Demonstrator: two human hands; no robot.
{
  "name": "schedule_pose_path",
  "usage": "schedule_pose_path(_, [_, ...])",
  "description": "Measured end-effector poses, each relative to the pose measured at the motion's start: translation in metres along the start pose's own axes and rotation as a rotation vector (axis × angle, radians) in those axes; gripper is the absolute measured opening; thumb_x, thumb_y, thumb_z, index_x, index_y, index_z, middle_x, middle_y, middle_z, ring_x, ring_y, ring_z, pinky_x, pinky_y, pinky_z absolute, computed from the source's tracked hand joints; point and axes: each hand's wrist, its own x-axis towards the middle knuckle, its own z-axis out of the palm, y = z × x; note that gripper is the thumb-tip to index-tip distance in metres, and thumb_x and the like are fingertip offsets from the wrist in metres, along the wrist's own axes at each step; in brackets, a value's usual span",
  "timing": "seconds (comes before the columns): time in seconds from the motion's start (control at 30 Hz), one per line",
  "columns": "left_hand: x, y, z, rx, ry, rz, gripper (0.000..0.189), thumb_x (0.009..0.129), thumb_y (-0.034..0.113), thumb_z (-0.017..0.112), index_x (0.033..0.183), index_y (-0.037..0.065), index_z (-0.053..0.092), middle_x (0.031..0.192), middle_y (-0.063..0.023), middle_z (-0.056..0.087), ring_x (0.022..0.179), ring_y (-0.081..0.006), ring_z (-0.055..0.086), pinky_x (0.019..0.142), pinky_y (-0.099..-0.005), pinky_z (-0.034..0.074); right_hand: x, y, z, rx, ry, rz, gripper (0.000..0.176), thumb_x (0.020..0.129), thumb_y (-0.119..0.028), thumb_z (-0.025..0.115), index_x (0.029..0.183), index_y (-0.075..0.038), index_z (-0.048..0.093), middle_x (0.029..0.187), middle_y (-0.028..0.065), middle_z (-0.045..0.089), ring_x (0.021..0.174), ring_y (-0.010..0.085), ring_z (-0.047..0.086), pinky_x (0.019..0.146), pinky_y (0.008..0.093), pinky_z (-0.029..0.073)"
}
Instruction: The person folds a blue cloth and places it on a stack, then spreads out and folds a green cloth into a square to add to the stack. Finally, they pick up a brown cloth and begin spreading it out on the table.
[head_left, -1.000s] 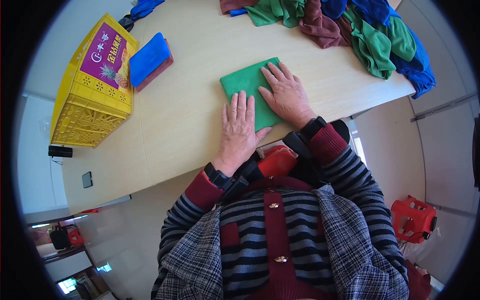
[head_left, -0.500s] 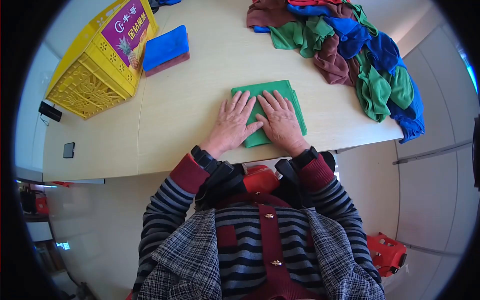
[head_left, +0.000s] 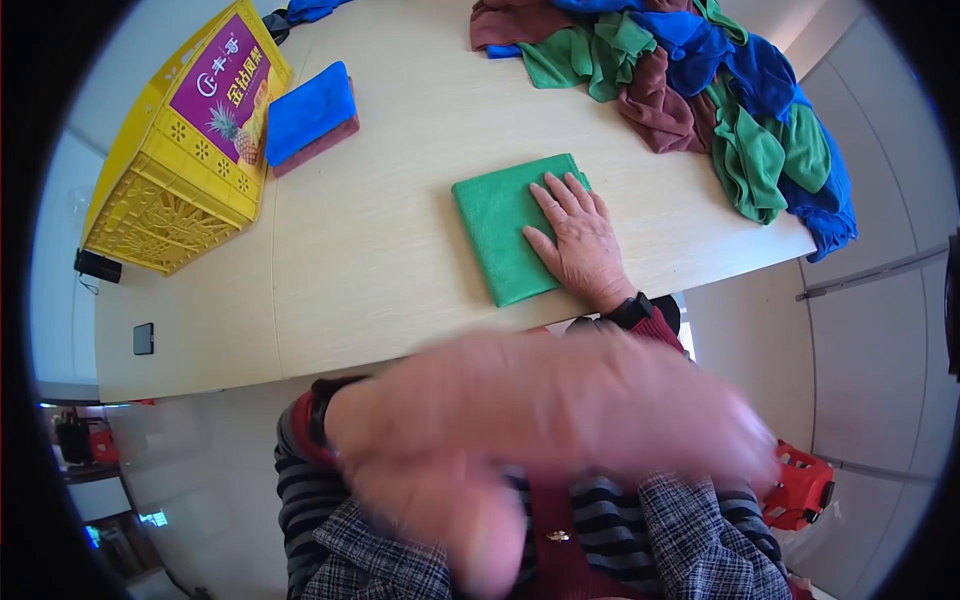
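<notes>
A folded green cloth (head_left: 500, 235) lies flat near the front edge of the table. My right hand (head_left: 582, 238) rests on its right part, fingers stretched out and pressing lightly on the fabric. Close to the camera, my left hand (head_left: 530, 405) is lifted off the table and blurred by motion. Its fingers point right in a straight line with the thumb apart, and nothing shows in it. Farther back on the left sits a folded blue cloth (head_left: 312, 112) on top of a folded brown cloth (head_left: 325, 150).
A yellow crate (head_left: 190, 190) with a pineapple label stands at the table's left. Loose green, blue and brown cloths (head_left: 690, 75) are heaped at the right, some hanging over the edge. A phone (head_left: 144, 338) lies near the left front. A red stool (head_left: 800, 487) is on the floor.
My left hand has left the green cloth and come up toward the camera. My right hand stays on the cloth, slightly farther right. The view has shifted a little.
</notes>
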Motion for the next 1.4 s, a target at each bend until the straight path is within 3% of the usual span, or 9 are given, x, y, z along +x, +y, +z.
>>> schedule_pose_path(0.33, [-0.060, 0.049, 0.024, -0.236, -0.181, 0.300, 0.047, 0.108, 0.030, 0.045, 0.142, -0.002, 0.047, 0.146, -0.0217, 0.049, 0.138, -0.0285, 0.045, 0.120, -0.0428, 0.035, -0.003, 0.000, -0.003, 0.020, 0.041, 0.006, 0.060, 0.099, -0.046, 0.056, 0.147, -0.010, 0.052, 0.155, 0.0135, 0.047, 0.147, 0.0358, 0.037, 0.122, 0.0515, 0.027])
schedule_pose_path(0.63, [-0.047, 0.097, 0.029, -0.325, -0.452, 0.537, 0.057, 0.108, 0.015, 0.053, 0.160, 0.004, 0.031, 0.165, -0.0116, 0.034, 0.153, -0.0167, 0.031, 0.126, -0.0322, 0.031, -0.002, -0.001, -0.011, 0.071, 0.050, 0.018, 0.060, 0.098, -0.043, 0.059, 0.146, -0.009, 0.053, 0.154, 0.0145, 0.048, 0.147, 0.0361, 0.037, 0.121, 0.0511, 0.028])
schedule_pose_path(0.8, [-0.016, 0.092, 0.046, -0.311, -0.203, 0.699, 0.049, 0.104, 0.002, 0.052, 0.152, 0.001, 0.044, 0.157, -0.0107, 0.047, 0.147, -0.0183, 0.041, 0.127, -0.0340, 0.029, -0.005, -0.003, -0.008, 0.060, 0.040, 0.023, 0.059, 0.097, -0.043, 0.059, 0.145, -0.009, 0.053, 0.154, 0.0141, 0.047, 0.147, 0.0356, 0.037, 0.121, 0.0499, 0.028])
schedule_pose_path(1.07, [-0.010, 0.093, 0.032, -0.390, -0.502, 0.742, 0.043, 0.108, 0.011, 0.039, 0.148, 0.000, 0.051, 0.153, -0.0153, 0.052, 0.145, -0.0244, 0.045, 0.124, -0.0391, 0.034, -0.008, 0.000, -0.009, 0.069, 0.065, 0.019, 0.058, 0.097, -0.043, 0.060, 0.145, -0.009, 0.054, 0.153, 0.0134, 0.048, 0.147, 0.0345, 0.037, 0.122, 0.0489, 0.028])
schedule_pose_path(1.17, [0.001, 0.083, 0.024, -0.439, -0.828, 0.755, 0.046, 0.108, 0.018, 0.035, 0.148, 0.003, 0.053, 0.151, -0.0181, 0.053, 0.144, -0.0296, 0.047, 0.123, -0.0421, 0.035, -0.007, -0.001, -0.010, 0.074, 0.066, 0.014, 0.058, 0.097, -0.042, 0.060, 0.145, -0.009, 0.054, 0.154, 0.0132, 0.048, 0.147, 0.0342, 0.038, 0.122, 0.0489, 0.028])
schedule_pose_path(1.2, [0.003, 0.080, 0.021, -0.432, -0.831, 0.754, 0.046, 0.108, 0.018, 0.035, 0.148, 0.003, 0.053, 0.151, -0.0181, 0.053, 0.144, -0.0296, 0.047, 0.123, -0.0421, 0.035, -0.007, -0.001, -0.010, 0.073, 0.067, 0.014, 0.058, 0.097, -0.042, 0.060, 0.144, -0.009, 0.054, 0.153, 0.0132, 0.048, 0.147, 0.0343, 0.037, 0.122, 0.0489, 0.028])
schedule_pose_path(1.3, [0.004, 0.062, 0.011, -0.445, -0.932, 0.463, 0.046, 0.107, 0.022, 0.041, 0.148, 0.004, 0.053, 0.148, -0.0200, 0.055, 0.143, -0.0327, 0.048, 0.124, -0.0419, 0.033, -0.008, 0.000, -0.011, 0.082, 0.066, 0.007, 0.058, 0.097, -0.042, 0.060, 0.144, -0.009, 0.054, 0.153, 0.0132, 0.048, 0.147, 0.0344, 0.037, 0.121, 0.0491, 0.028])
schedule_pose_path(1.37, [0.007, 0.034, -0.009, -0.362, -0.805, 0.363, 0.038, 0.104, 0.027, 0.059, 0.106, -0.011, 0.065, 0.094, -0.0301, 0.066, 0.093, -0.0431, 0.070, 0.084, -0.0534, 0.059, -0.008, -0.001, -0.011, 0.088, 0.073, 0.021, 0.058, 0.097, -0.041, 0.061, 0.143, -0.008, 0.055, 0.152, 0.0138, 0.050, 0.146, 0.0349, 0.038, 0.121, 0.0492, 0.029])
schedule_pose_path(1.4, [0.018, 0.022, -0.015, -0.297, -0.626, 0.287, 0.022, 0.102, 0.007, 0.058, 0.106, -0.013, 0.067, 0.097, -0.0292, 0.069, 0.088, -0.0410, 0.071, 0.085, -0.0450, 0.059, -0.007, -0.001, -0.010, 0.091, 0.073, 0.026, 0.057, 0.096, -0.041, 0.061, 0.143, -0.008, 0.055, 0.151, 0.0141, 0.050, 0.146, 0.0351, 0.039, 0.121, 0.0493, 0.029])
